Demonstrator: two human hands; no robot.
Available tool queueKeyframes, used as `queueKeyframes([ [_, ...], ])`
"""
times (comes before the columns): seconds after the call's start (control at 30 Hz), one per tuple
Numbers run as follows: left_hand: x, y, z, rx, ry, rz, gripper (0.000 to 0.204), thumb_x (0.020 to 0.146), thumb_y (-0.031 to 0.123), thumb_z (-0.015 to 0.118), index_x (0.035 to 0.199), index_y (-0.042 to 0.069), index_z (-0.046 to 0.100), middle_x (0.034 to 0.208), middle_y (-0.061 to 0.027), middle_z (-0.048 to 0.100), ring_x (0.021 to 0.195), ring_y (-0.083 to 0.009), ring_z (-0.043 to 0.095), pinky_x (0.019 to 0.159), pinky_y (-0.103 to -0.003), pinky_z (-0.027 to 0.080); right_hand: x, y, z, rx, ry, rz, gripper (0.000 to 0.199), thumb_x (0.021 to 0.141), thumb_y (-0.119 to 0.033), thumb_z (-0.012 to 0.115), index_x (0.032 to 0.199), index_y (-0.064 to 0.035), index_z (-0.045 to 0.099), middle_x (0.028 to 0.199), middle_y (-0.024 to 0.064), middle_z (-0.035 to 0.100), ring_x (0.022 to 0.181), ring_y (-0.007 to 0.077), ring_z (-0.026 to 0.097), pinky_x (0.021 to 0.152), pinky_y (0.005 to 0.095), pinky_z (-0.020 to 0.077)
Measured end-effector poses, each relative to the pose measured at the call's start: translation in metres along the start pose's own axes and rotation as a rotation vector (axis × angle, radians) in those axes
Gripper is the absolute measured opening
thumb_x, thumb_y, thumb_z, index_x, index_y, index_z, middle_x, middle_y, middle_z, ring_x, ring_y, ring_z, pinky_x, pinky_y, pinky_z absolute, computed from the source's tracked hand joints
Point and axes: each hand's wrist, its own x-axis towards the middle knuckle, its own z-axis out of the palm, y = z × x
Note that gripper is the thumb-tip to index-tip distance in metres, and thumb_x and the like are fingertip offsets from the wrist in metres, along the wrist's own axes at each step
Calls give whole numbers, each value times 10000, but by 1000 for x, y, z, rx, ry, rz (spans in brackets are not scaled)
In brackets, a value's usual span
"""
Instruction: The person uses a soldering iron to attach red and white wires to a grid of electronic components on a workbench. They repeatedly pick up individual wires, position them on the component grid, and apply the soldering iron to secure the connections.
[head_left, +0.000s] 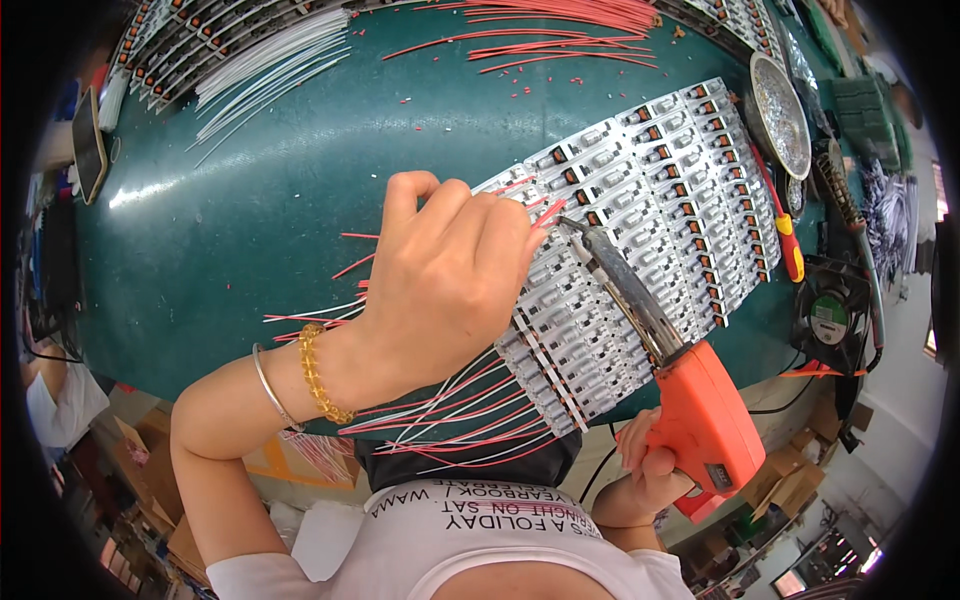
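My left hand [445, 270] is closed in a pinch on a red wire [548, 213], over a panel of small boards [640, 190] with metal and orange-black parts in rows. My right hand [652, 468] grips the handle of an orange soldering gun [708, 415]. The gun's long metal barrel slants up to the left, and its thin tip [568, 222] is beside the wire end at my left fingertips. Whether tip and wire touch, I cannot tell. Red and white wires [470, 415] trail from the panel's left edge, some passing beneath my left wrist.
Bundles of loose white wires [275, 75] and red wires [565, 45] lie at the back of the green table [230, 230]. On the right are a metal bowl [780, 115], a yellow-red screwdriver [789, 240] and a black fan [832, 315]. A phone-like slab [89, 145] stands far left.
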Motion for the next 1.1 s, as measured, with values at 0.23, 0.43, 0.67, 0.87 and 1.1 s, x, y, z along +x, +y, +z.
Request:
queueKeyframes([
  [0.23, -1, 0, 1, 14, -2, 6, 212, 776, 30, 745, 765, 61, 535, 679, -38, 513, 612, -235, 479, 703, -399, 388, 9, -20, 18, -27, 43, -20, 762, 867, -534, 675, 1205, 121, 486, 505, 2, 474, 391, 90, 422, 414, 237, 376],
  [0.43, -1, 0, 1, 14, -2, 15, 195, 777, 35, 746, 760, 58, 553, 676, -35, 523, 607, -226, 481, 699, -400, 397, 8, -16, 13, 123, -26, 1, 802, 882, -540, 646, 1267, 137, 455, 501, -5, 464, 386, 85, 412, 400, 227, 347],
  [0.67, 16, -9, -28, -99, 162, 58, 124, 790, 45, 751, 778, 56, 628, 697, -32, 575, 596, -209, 491, 673, -386, 405, -5, -3, 5, 101, 54, -79, 777, 885, -541, 636, 1261, 117, 465, 500, -3, 464, 372, 91, 406, 396, 226, 346],
  [0.87, 9, 13, -20, -285, -92, -146, 172, 791, 10, 723, 727, 56, 570, 665, -24, 540, 582, -203, 480, 678, -341, 341, -6, -18, 14, 201, 76, 31, 786, 879, -552, 637, 1273, 105, 460, 501, -5, 460, 376, 97, 415, 400, 239, 363],
  [1.1, 0, 11, -1, -145, -41, -72, 204, 793, 26, 726, 745, 70, 533, 662, -25, 518, 577, -211, 470, 677, -359, 335, -11, -12, 15, 172, 58, 56, 792, 884, -563, 626, 1274, 106, 461, 505, -10, 453, 389, 96, 424, 412, 239, 380],
])
